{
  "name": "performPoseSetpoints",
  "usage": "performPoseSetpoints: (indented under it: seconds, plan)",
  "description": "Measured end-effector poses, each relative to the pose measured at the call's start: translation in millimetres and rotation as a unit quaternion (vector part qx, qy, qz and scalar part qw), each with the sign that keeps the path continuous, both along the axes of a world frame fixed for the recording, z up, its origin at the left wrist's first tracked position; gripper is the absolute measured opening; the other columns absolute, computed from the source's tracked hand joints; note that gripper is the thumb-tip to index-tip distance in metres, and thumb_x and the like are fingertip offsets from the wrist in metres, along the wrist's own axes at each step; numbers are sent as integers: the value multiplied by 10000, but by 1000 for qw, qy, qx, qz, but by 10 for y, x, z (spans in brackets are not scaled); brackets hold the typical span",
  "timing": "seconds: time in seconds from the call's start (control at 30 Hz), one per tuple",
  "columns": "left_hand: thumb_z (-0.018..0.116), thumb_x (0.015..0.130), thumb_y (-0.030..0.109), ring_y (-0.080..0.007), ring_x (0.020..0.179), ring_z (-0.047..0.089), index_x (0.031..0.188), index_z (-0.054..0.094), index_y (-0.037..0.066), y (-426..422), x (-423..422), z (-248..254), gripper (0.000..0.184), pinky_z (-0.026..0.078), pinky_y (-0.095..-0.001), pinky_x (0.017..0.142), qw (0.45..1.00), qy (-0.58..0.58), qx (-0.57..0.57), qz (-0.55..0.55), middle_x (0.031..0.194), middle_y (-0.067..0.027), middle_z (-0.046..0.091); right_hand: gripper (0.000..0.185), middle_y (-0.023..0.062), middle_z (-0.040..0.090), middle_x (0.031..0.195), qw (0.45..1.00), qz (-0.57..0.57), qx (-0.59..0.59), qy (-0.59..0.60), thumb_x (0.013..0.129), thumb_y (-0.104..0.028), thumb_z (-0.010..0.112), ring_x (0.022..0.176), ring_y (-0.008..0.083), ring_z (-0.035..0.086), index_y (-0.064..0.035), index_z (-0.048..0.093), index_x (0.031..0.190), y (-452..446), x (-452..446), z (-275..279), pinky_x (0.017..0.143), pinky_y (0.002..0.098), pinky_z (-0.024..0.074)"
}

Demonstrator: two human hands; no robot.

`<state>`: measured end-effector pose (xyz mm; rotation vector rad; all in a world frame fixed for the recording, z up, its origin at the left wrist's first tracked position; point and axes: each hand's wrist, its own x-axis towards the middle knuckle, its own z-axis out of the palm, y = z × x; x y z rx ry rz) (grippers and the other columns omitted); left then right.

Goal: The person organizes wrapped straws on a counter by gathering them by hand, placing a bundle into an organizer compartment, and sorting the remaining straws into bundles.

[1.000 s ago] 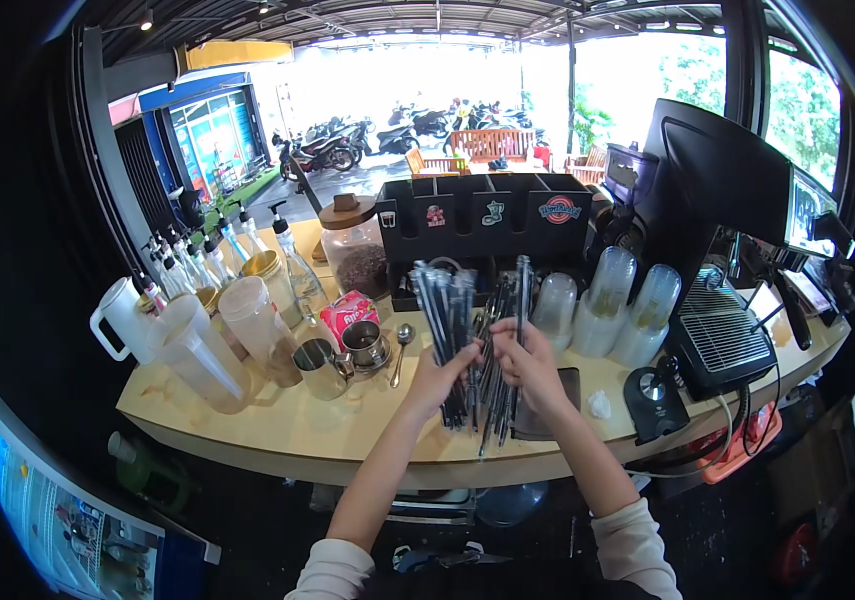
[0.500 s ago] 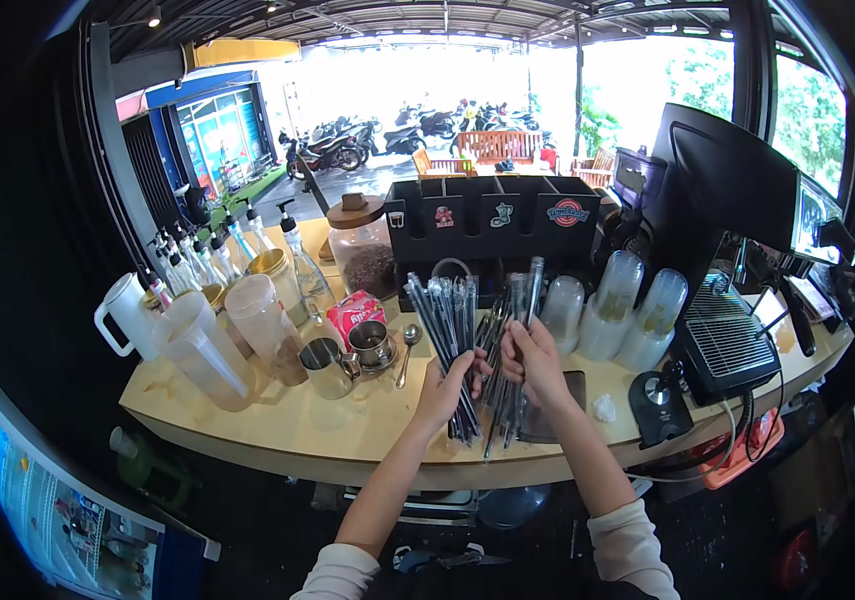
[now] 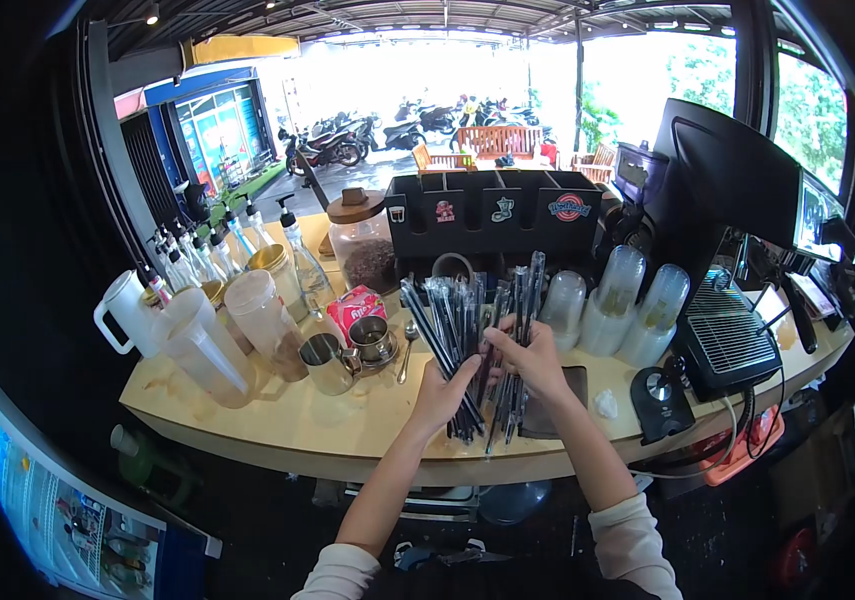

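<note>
My left hand (image 3: 445, 393) is closed around a bundle of dark straws in clear wrappers (image 3: 442, 318), held upright above the front of the counter. My right hand (image 3: 531, 360) grips a second bundle of wrapped straws (image 3: 526, 290) just beside it. Its thumb and forefinger reach in toward the left bundle. The lower ends of both bundles hang near the counter's front edge, and more straws between the hands are partly hidden by the fingers. Behind the straws stands a black divided organizer (image 3: 493, 230) with stickers.
On the wooden counter (image 3: 278, 425), to the left, are plastic pitchers (image 3: 203, 345), metal cups (image 3: 328, 365), a spoon (image 3: 409, 350), pump bottles (image 3: 300, 255) and a lidded jar (image 3: 361, 245). To the right stand stacked plastic cups (image 3: 613, 305), a black tamper stand (image 3: 660, 405) and an espresso machine (image 3: 733, 330).
My right hand has shifted left and slightly down, closer to the left hand's bundle. The straws in the right hand have gathered more loosely spread. My left hand stays nearly in place.
</note>
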<state>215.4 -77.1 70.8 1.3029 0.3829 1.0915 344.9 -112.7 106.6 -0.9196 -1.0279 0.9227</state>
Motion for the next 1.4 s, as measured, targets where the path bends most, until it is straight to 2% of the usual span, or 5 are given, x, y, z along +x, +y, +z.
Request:
performPoseSetpoints:
  seconds: [0.33, 0.7, 1.0, 1.23, 1.4]
  plan:
    - [469, 870, 98, -203, 809, 615, 1012, 506, -83, 32, -27, -24, 233, 512, -287, 718, 1000, -12, -13, -21, 919, -167, 602, 255, -35, 407, 518, 987, -53, 151, -17, 920, -270, 393, 431, 32, 366, -51, 419, 793, 109, 88, -100, 390, 199, 299]
    - [483, 874, 136, -169, 778, 616, 1004, 525, -46, -47, -24, 79, 227, 505, -262, 704, 1000, -2, 5, -27, 860, -105, 611, 214, -4, 521, 664, 997, -31, -12, -72, 760, -160, 651, 462, 25, 434, -20, 546, 884, -41, -32, 97, 404, 165, 368]
    - [505, 871, 236, -94, 573, 541, 942, 544, -10, 332, -101, -169, 259, 448, -222, 516, 986, 18, -20, 162, 767, -61, 593, 121, -47, 555, 687, 944, -195, 165, -207, 776, -65, 603, 572, 23, 481, -23, 601, 890, -239, 97, 209, 514, 170, 367]
    - [550, 838, 285, -26, 616, 467, 1041, 545, 30, 132, 39, 187, 326, 402, -184, 537, 991, 10, -131, -15, 802, 5, 567, 448, 116, 557, 801, 810, -33, 165, -562, 580, 78, 548, 737, 291, 571, -76, 572, 1000, -308, -48, -166, 687, 302, 478]
    - [554, 837, 199, -34, 525, 464, 1028, 545, 16, 212, -30, 66, 265, 370, -173, 456, 987, -10, -136, -82, 774, 13, 567, 297, 41, 522, 676, 892, 19, 159, -423, 666, 7, 601, 549, 131, 521, -52, 588, 957, -301, 56, -99, 521, 244, 411]
